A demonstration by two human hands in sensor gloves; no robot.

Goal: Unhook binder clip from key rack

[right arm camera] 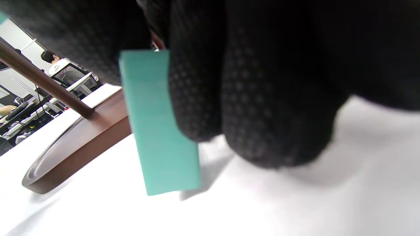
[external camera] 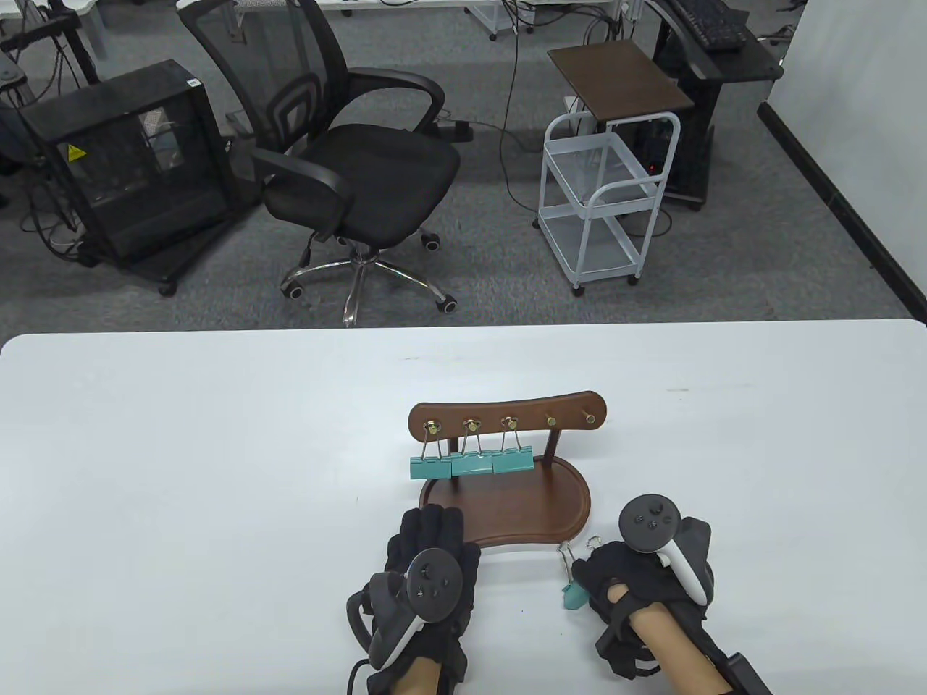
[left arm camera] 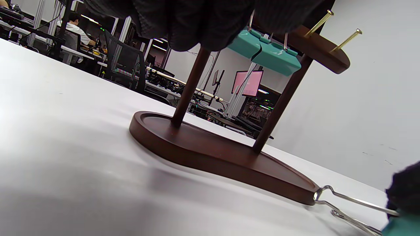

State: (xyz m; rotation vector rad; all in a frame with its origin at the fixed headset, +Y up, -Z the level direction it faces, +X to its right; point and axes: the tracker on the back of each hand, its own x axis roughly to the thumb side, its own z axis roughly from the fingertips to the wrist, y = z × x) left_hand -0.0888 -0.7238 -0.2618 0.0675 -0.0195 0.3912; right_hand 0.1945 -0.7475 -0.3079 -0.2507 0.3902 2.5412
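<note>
The wooden key rack [external camera: 507,418] stands on its oval base [external camera: 558,507]. Three teal binder clips [external camera: 471,463] hang from its left three brass hooks, and the right two hooks [external camera: 571,418] are bare. My left hand [external camera: 432,532] rests with fingers laid flat on the base's front edge. My right hand [external camera: 615,579] is right of the base, low over the table, and grips a fourth teal binder clip [external camera: 574,595], whose wire handles point toward the base. In the right wrist view my fingers [right arm camera: 262,98] pinch this clip [right arm camera: 160,131] close to the tabletop.
The white table [external camera: 181,470] spreads wide on both sides of the rack. In the left wrist view the rack base [left arm camera: 213,154], the hanging clips [left arm camera: 265,49] and the held clip's wire handles [left arm camera: 347,200] show. An office chair [external camera: 362,174] and a cart [external camera: 608,195] stand beyond the table's far edge.
</note>
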